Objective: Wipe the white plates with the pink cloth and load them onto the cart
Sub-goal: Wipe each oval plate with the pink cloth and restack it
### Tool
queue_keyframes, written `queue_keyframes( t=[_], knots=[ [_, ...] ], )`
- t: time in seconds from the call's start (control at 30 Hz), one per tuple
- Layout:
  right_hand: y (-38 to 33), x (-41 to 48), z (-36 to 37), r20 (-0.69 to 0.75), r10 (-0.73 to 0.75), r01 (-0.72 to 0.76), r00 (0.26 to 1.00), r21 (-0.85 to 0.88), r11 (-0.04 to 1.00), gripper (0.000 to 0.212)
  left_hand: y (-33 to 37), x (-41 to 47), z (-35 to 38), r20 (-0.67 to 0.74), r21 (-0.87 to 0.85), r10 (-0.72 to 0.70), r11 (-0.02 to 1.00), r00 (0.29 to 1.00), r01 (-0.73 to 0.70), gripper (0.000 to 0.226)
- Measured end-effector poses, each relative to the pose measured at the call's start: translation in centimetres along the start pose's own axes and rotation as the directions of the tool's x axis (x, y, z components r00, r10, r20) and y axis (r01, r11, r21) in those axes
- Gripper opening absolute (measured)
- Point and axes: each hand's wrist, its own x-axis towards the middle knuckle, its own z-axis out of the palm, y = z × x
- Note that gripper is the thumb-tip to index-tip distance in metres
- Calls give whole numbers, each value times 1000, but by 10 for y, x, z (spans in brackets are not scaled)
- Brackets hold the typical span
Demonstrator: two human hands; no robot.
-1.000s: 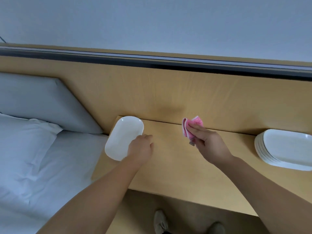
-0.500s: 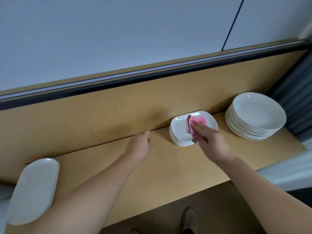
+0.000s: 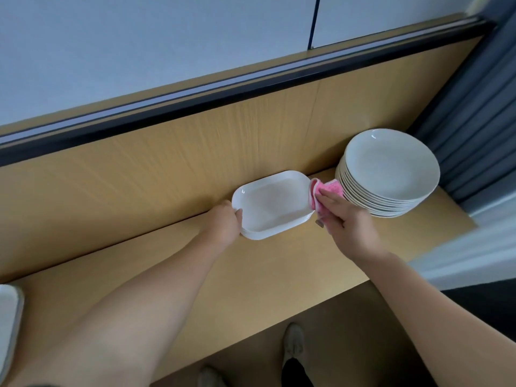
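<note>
Top oblong plate about to be taken; cart not in view.

On the desk [image 3: 251,277], the left grip [image 3: 224,222] curled round the left rim of the oblong plate stack [image 3: 270,203]. The right grip [image 3: 343,219] pinched the folded pink cloth [image 3: 326,191] between that stack and the round plate stack [image 3: 388,169]. Best, I judged: lift the top plate alone, steady it, then wipe with the cloth flat.

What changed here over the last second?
The left grip left the far-left plate, moved right and took hold of the top rectangular plate by its left edge. The right grip carried the pink cloth right, from over that plate to its right edge, beside the round plates. The camera swung right. Unchanged: the cloth stays pinched in the right grip; both stacks sit on the shelf.
</note>
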Motion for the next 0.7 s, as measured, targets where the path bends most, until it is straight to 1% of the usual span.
queue_keyframes(
  t=[0.17,0.3,0.47,0.6,0.7],
  knots=[
    [8,2,-2,10,-25,25,1000,39,999,38,5,7,4,37,-42,-83,996,996,84,23],
    [16,4,-3,37,-23,22,999,23,999,39,6,13,7,71,-91,-149,984,986,155,20],
    [17,6,-5,44,-28,28,999,-8,1000,39,5,10,6,45,-277,-183,942,982,188,17],
    [17,7,-7,51,-46,46,998,-3,999,40,6,5,1,85,-487,-209,844,974,223,16],
    [15,6,-10,43,-54,55,998,-18,998,41,4,2,-2,91,-536,-196,817,976,214,15]
  ],
)
